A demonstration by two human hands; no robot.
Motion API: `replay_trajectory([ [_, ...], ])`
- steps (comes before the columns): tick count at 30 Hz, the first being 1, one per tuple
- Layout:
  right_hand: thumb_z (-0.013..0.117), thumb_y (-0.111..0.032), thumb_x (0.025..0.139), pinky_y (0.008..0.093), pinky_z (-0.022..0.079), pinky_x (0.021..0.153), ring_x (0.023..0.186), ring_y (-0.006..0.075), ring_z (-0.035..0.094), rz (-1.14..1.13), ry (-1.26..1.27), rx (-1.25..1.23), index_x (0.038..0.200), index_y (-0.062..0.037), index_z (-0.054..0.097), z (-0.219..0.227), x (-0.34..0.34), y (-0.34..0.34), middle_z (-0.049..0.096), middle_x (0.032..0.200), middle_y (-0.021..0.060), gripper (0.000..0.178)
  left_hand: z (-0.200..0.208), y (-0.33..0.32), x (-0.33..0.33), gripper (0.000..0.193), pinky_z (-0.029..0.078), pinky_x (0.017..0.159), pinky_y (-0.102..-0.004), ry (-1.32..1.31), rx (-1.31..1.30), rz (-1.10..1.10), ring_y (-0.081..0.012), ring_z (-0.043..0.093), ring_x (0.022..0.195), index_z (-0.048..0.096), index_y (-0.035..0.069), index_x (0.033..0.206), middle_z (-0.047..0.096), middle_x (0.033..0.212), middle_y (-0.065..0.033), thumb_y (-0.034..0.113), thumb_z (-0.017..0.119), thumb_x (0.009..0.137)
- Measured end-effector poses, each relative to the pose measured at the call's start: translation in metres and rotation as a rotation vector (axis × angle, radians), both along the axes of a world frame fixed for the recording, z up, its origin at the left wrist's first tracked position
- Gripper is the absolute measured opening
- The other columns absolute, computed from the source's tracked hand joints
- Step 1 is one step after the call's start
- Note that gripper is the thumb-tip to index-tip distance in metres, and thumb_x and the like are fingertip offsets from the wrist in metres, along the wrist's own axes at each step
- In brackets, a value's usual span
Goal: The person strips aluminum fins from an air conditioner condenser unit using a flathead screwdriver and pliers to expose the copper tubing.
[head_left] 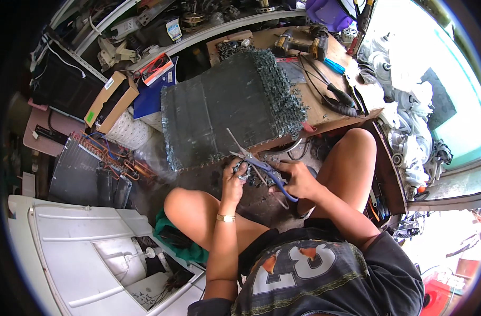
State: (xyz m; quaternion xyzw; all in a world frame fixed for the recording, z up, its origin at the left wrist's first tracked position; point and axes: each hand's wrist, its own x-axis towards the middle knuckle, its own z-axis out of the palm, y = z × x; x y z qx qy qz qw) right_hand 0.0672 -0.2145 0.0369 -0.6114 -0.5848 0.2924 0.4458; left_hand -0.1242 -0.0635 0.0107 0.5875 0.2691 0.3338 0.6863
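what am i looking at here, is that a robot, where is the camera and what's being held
There is no robot here, just a person's two bare hands. The one picture comes from a fisheye camera worn on that person's head, looking down, so straight edges bend toward the rim. The right hand grips blue-handled pliers; the left hand, near their tip, holds a small crumpled grey scrap. Ahead, a large dark panel with a ragged edge rests on a wooden bench, with a power drill beyond it.
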Motion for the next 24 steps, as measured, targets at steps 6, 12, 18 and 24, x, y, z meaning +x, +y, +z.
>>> replay_trajectory([
  [6, 0.09, -0.033, 0.086, 0.0381, 0.053, 0.097, 0.106, 0.0249, 0.07, 0.322, 0.452, -0.452, 0.141, 0.003, 0.062, -0.017, 0.038, 0.006, 0.072, 0.122, 0.009, 0.072, -0.01, 0.018, -0.015, 0.025, 0.029, 0.05, -0.0209, 0.022, -0.127, -0.215, -0.0019, 0.041, 0.059, 0.07, 0.006, 0.107, 0.05, 0.072, 0.0082, 0.031, 0.072, 0.102],
  [12, 0.087, -0.027, 0.09, 0.0336, 0.042, 0.112, 0.132, 0.0215, 0.052, -0.143, 0.591, -0.12, 0.153, 0.0007, 0.044, -0.039, -0.005, -0.001, 0.06, 0.138, 0.0108, 0.081, -0.023, 0.013, -0.001, 0.039, 0.035, 0.05, -0.0187, 0.072, -0.167, 0.086, -0.0026, 0.051, 0.065, 0.065, 0.006, 0.124, 0.056, 0.081, 0.0058, 0.038, 0.071, 0.103],
  [18, 0.085, -0.003, 0.087, 0.0235, 0.038, 0.045, 0.053, 0.0036, 0.049, -0.261, 0.662, -0.009, 0.126, -0.004, 0.065, -0.043, -0.036, 0.01, 0.061, 0.071, -0.0041, 0.044, -0.025, 0.009, 0.002, 0.041, 0.036, 0.054, -0.0202, 0.112, -0.026, 0.102, -0.0036, 0.053, 0.068, 0.066, 0.004, 0.124, 0.058, 0.083, 0.0052, 0.04, 0.068, 0.105],
  [24, 0.088, -0.008, 0.085, 0.0236, 0.038, 0.043, 0.049, 0.0055, 0.051, -0.214, 0.648, -0.184, 0.105, -0.0006, 0.068, -0.017, -0.013, 0.006, 0.062, 0.068, -0.0012, 0.028, 0.004, 0.026, -0.014, 0.036, 0.051, 0.08, -0.0374, 0.413, 0.491, -0.01, -0.0276, 0.067, 0.089, 0.068, -0.001, 0.12, 0.071, 0.097, -0.0169, 0.032, 0.062, 0.107],
])
